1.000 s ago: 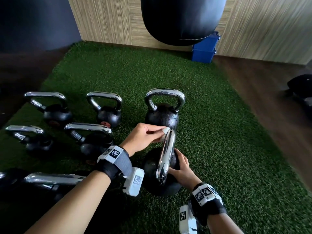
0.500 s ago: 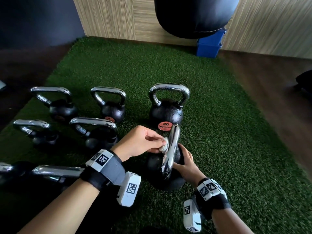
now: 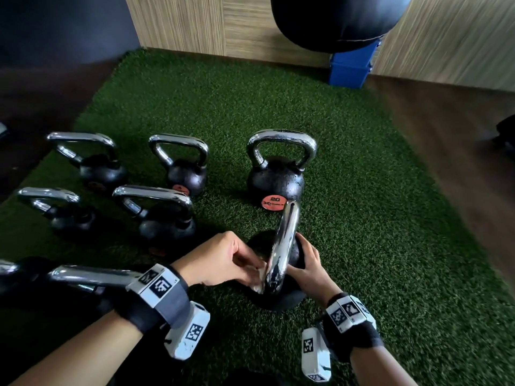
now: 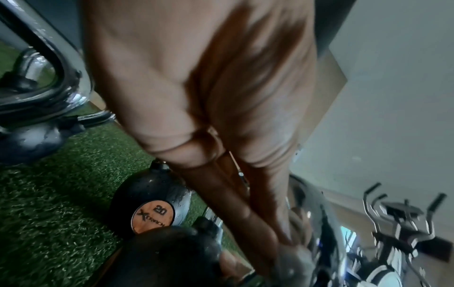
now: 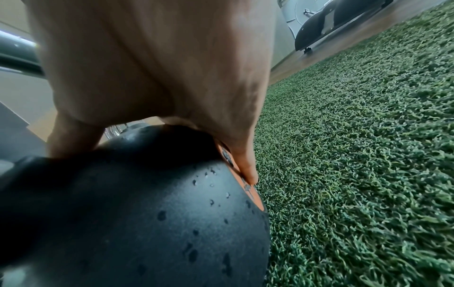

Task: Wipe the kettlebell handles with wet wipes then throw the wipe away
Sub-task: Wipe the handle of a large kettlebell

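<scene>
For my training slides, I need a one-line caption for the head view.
Left hand wipes a kettlebell's chrome handle with a wet wipe while the right hand steadies its body.

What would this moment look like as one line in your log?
left hand presses white wet wipe on chrome kettlebell handle | right hand steadies black kettlebell ball | wiping underway

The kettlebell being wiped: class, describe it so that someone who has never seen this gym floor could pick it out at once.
On the green turf, find the cluster of black kettlebells with chrome handles. The kettlebell sits nearest the viewer, just in front of the 20 kettlebell. Unlike the others, its handle shows edge-on; the left hand presses a wipe to it and the right hand steadies its body.
</scene>
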